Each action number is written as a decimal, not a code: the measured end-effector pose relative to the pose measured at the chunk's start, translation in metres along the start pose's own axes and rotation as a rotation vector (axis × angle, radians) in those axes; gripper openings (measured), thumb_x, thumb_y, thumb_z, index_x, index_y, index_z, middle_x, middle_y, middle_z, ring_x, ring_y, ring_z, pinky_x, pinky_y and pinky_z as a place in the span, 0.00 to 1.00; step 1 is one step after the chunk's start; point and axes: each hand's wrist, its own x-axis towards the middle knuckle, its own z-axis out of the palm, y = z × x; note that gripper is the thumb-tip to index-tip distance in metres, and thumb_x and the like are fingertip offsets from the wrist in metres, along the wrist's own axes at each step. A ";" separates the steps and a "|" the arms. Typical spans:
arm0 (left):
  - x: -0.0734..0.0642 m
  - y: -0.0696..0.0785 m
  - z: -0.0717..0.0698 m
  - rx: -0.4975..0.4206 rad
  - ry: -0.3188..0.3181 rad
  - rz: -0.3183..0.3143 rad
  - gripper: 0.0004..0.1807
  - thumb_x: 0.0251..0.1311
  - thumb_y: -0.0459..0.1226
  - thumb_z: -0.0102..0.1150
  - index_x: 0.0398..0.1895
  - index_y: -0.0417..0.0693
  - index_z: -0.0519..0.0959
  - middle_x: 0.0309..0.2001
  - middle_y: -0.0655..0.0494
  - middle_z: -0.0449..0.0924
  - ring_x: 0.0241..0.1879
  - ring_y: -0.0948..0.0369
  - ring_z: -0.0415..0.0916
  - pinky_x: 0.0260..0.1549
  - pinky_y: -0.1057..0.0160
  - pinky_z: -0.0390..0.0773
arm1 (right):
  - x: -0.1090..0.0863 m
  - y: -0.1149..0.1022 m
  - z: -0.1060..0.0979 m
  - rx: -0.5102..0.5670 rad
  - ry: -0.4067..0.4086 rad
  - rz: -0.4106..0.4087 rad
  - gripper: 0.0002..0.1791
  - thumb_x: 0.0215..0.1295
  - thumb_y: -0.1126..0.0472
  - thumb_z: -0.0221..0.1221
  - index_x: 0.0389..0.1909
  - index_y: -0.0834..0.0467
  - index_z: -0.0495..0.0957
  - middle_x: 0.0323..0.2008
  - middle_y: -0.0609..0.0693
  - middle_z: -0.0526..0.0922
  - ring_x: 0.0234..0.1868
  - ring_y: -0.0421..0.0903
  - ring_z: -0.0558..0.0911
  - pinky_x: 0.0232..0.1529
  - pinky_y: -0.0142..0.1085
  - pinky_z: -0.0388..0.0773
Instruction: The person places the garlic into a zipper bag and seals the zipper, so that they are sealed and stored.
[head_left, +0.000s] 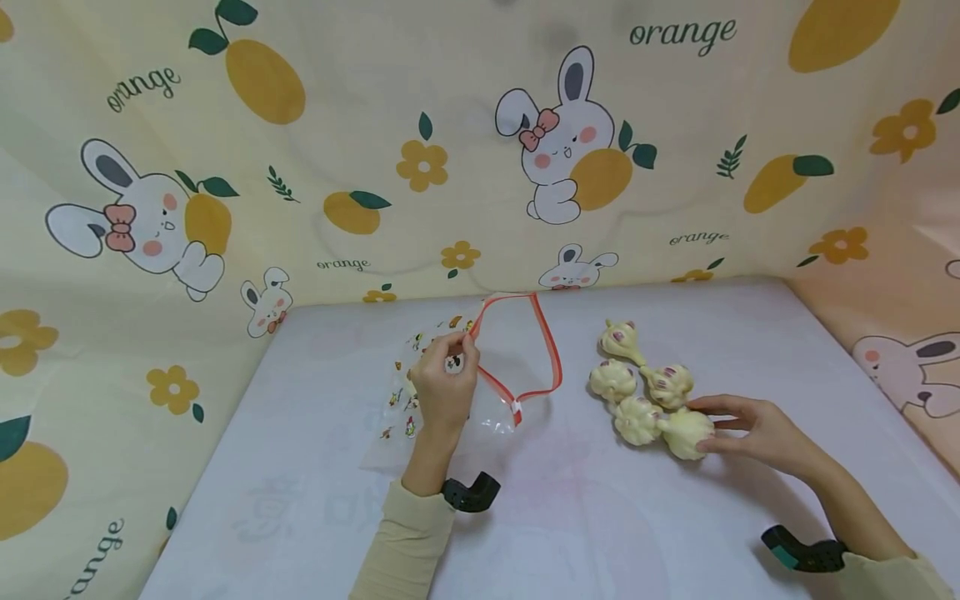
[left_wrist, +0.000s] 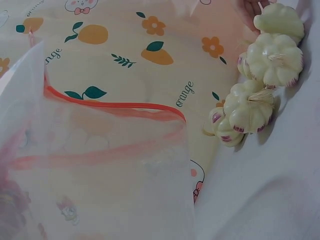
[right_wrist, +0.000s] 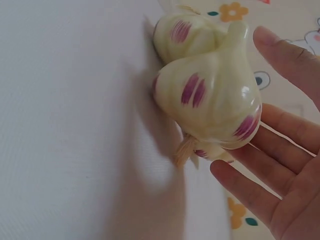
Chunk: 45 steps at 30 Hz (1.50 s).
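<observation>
My left hand [head_left: 447, 379] pinches the rim of a clear zip bag [head_left: 405, 404] between thumb and fingertips. The bag has small printed figures and a red zip strip [head_left: 553, 354], and its mouth gapes toward the right. Several garlic bulbs [head_left: 637, 419], pale with purple streaks, lie in a cluster on the right of the table. At the nearest garlic bulb [head_left: 686, 435] is my right hand [head_left: 765, 433], its fingers spread around the side. In the right wrist view the thumb [right_wrist: 285, 55] stands apart from that bulb [right_wrist: 210, 95], while the fingers reach behind it.
A white-covered table [head_left: 300, 467] carries everything. Behind it hangs a cream cloth [head_left: 465, 92] printed with rabbits and oranges, which continues along the right side. Black devices [head_left: 472, 492] are strapped to both wrists.
</observation>
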 end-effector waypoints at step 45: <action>0.001 -0.002 0.001 -0.003 0.018 0.033 0.03 0.56 0.27 0.59 0.29 0.36 0.81 0.25 0.45 0.85 0.24 0.56 0.83 0.26 0.61 0.83 | 0.000 0.004 -0.001 -0.069 -0.037 0.126 0.33 0.46 0.63 0.73 0.54 0.67 0.75 0.44 0.10 0.63 0.43 0.13 0.69 0.38 0.20 0.79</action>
